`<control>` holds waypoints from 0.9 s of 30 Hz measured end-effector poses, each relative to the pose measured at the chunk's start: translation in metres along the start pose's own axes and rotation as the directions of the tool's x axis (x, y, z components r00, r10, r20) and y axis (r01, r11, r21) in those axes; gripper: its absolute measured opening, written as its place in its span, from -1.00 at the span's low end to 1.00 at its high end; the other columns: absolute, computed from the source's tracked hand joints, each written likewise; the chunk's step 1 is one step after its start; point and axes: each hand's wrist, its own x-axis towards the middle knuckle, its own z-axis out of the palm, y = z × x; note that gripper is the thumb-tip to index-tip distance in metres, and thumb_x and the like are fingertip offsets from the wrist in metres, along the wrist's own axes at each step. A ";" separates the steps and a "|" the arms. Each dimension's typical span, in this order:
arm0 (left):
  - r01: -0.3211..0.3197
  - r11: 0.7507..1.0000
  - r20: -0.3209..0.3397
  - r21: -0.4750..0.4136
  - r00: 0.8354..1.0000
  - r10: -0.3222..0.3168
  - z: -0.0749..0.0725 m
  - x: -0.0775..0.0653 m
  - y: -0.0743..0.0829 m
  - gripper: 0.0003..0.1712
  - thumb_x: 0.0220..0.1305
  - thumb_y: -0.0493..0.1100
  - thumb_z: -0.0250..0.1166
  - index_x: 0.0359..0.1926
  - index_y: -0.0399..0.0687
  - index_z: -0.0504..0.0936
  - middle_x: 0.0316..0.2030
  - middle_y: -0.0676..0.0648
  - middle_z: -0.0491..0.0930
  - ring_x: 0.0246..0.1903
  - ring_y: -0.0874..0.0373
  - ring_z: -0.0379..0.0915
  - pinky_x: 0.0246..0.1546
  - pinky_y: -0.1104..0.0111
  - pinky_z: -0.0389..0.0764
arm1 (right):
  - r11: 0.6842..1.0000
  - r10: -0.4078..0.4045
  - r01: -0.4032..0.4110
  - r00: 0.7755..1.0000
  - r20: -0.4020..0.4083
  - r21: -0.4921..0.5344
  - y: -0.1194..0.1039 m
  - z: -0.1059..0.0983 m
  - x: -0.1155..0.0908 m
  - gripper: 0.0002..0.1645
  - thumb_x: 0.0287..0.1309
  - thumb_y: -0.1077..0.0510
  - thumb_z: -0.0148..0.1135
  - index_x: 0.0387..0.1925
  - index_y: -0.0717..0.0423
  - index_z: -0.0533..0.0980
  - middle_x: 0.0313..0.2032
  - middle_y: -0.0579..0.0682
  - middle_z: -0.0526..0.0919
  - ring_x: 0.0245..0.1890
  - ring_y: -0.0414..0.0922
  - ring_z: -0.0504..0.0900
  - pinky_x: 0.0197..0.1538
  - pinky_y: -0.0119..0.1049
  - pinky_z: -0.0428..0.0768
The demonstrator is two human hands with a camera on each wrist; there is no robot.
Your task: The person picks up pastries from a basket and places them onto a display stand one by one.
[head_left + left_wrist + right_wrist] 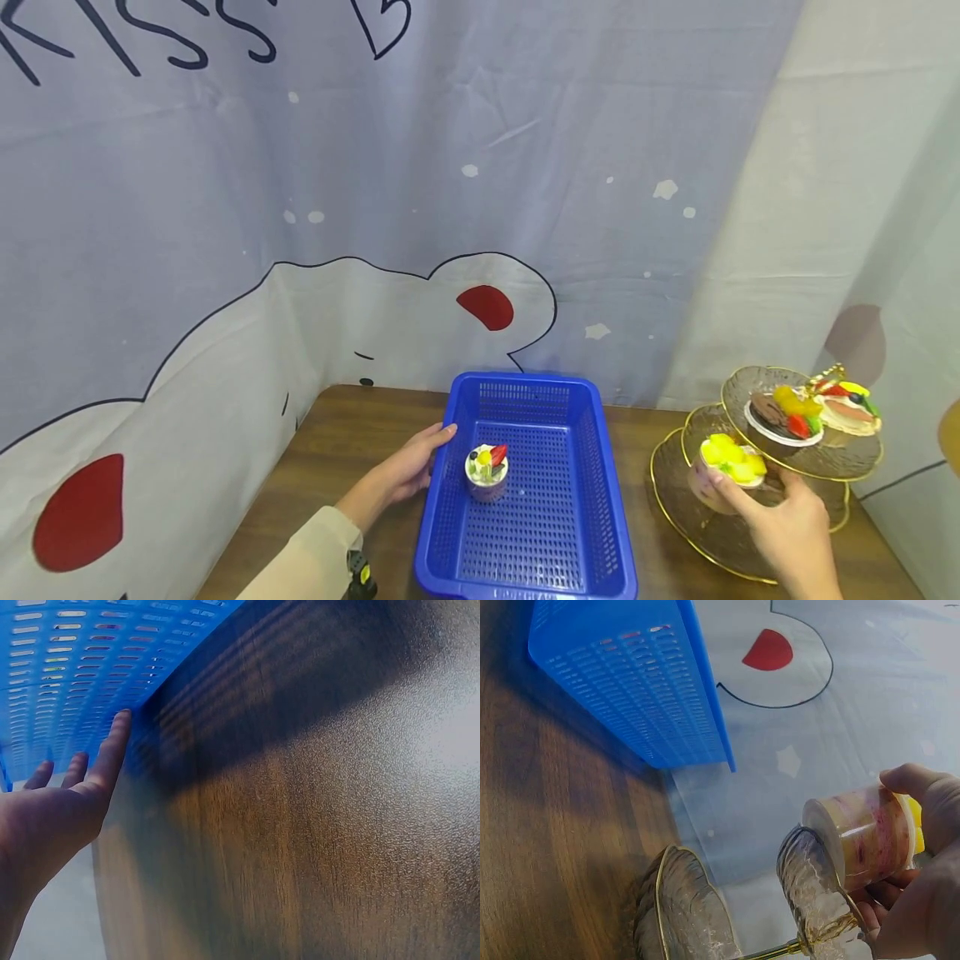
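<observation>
My left hand (411, 467) grips the left rim of a blue plastic basket (618, 533), one digit over the edge and other fingers (112, 754) along the outer wall. Inside the basket, toward its left side, stands a small dessert cup (486, 477) with fruit and cream on top. At the right, my right hand (797, 521) holds another dessert cup (870, 838) by its sides, thumb opposite the fingers. Yellow fruit pieces (731, 458) top this layered cup. It is beside the glass tiers of a gold-rimmed stand (843, 460), overlapping the middle one in the head view.
On the stand's upper tier sit a chocolate dessert with fruit (780, 412) and a fruit-topped tart (851, 410). Basket and stand share a brown wooden table (352, 450). A printed curtain (585, 208) hangs along its back and left sides.
</observation>
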 end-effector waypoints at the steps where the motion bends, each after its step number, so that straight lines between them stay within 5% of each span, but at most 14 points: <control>1: -0.001 1.000 0.000 -0.001 1.000 0.001 0.000 0.000 0.000 -0.12 0.62 0.28 0.07 0.66 -0.12 0.07 0.43 -0.38 0.42 0.30 -0.21 0.54 0.18 -0.14 0.66 | 1.000 0.002 -0.002 1.000 -0.008 0.001 0.000 0.000 0.000 0.02 0.25 -0.20 0.52 0.38 0.50 0.38 0.28 0.60 0.47 0.32 0.50 0.38 0.29 0.43 0.33; 11: -0.002 1.000 0.016 -0.030 1.000 0.002 0.001 -0.002 -0.001 -0.15 0.65 0.23 0.06 0.65 -0.16 0.06 0.43 -0.40 0.42 0.26 -0.16 0.58 0.17 -0.10 0.67 | 1.000 -0.021 0.024 0.991 -0.134 0.019 0.000 0.007 0.002 -0.10 0.07 -0.11 0.67 0.33 0.23 0.52 0.19 0.48 0.61 0.25 0.44 0.50 0.23 0.33 0.38; 27: -0.010 0.999 0.021 -0.050 1.000 0.011 0.002 -0.002 0.002 -0.17 0.66 0.21 0.05 0.65 -0.15 0.07 0.44 -0.39 0.41 0.28 -0.17 0.57 0.17 -0.10 0.67 | 0.994 -0.096 0.080 0.963 -0.253 -0.071 0.006 0.008 0.008 -0.07 -0.09 -0.07 0.72 0.27 0.24 0.53 0.18 0.60 0.54 0.19 0.58 0.44 0.21 0.46 0.26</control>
